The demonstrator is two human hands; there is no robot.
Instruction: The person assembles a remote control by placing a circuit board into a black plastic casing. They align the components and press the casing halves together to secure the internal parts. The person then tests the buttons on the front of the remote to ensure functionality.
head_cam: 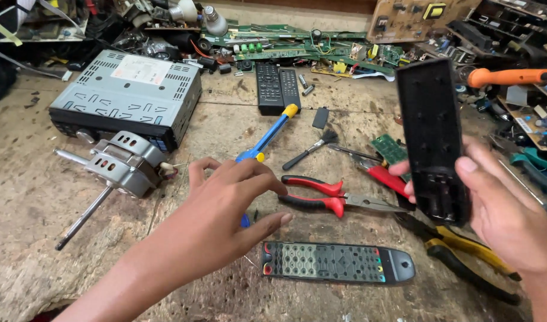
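A worn, pitted wooden table (35, 197) is seen, its far edge buried under circuit boards (297, 45) and loose parts; toward the far left corner a grey metal car stereo (127, 95) with a slotted, ribbed top is set, and just before it a cast motor (121, 164) whose steel shaft is pointed at the near left corner. The black remote back shell (431, 140) is held upright above the right side of the table by the right hand (503, 211), whose grip is closed on the shell's lower end, fingers behind and thumb at the edge. The shell is judged light, stiff and thin-walled, of smooth moulded plastic that could slip or crack at its clips, so hold is best taken along the long side edges. Near the front edge the remote front half (338, 262) is laid flat, its grey rubber keypad exposed. The left hand (223, 206) is hovered above the table's middle, its grip loose, open and empty. Beyond it a blue-and-yellow screwdriver (267, 137), red-handled pliers (321, 195), yellow-handled pliers (464, 256), two black remotes (277, 86) and a small brush (312, 149) are spread
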